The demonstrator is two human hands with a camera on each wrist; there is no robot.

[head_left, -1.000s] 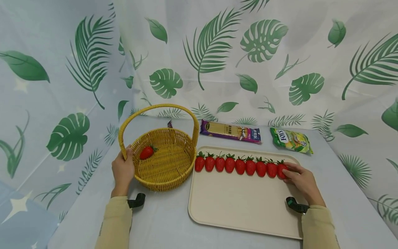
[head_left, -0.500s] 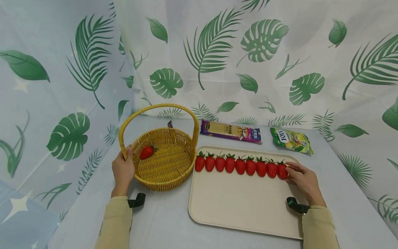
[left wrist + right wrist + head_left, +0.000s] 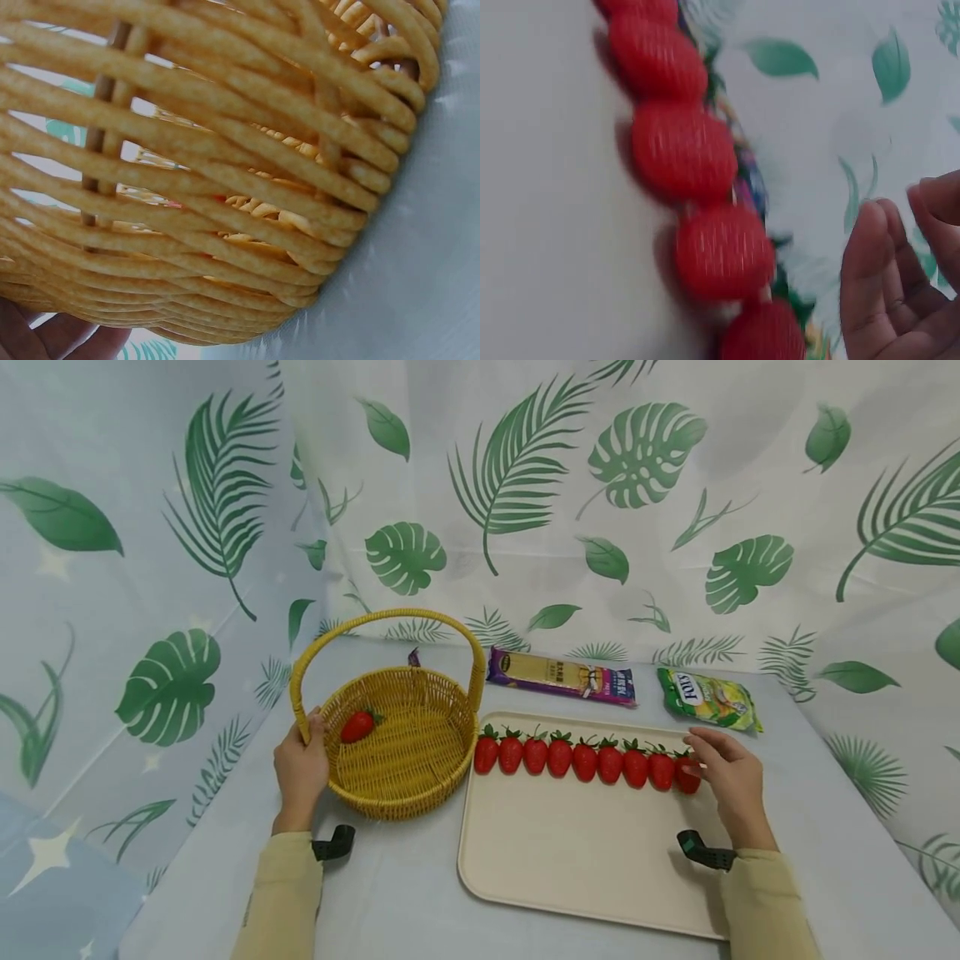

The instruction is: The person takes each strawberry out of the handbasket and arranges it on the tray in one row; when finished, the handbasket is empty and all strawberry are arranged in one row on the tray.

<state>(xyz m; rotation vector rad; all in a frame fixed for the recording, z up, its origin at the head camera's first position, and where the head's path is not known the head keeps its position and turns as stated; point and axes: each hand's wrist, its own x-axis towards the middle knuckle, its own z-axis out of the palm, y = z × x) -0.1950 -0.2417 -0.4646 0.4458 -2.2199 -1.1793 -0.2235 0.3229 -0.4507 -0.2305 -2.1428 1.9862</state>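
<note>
In the head view my left hand [image 3: 302,770] grips the left side of a yellow woven basket [image 3: 397,807], by the foot of its arched handle. One red strawberry [image 3: 357,727] lies inside. The left wrist view is mostly filled by the basket's weave [image 3: 187,172], with a few fingers [image 3: 64,337] at the lower left. A row of several strawberries [image 3: 610,766] runs along the back of a cream tray [image 3: 570,852]. My right hand [image 3: 735,781] hovers by the rightmost strawberry [image 3: 686,778], partly covering it. Thumb and fingers stand apart, holding nothing, in the right wrist view.
Behind the tray lie a purple pasta packet [image 3: 561,677] and a green Fox's bag [image 3: 710,700]. Leaf-patterned cloth [image 3: 525,568] rises at the back and left. A small dark purple thing [image 3: 414,657] shows behind the basket.
My right hand has let go of the rightmost strawberry and risen slightly from it. The strawberry row stays in place. My left hand keeps its grip on the basket.
</note>
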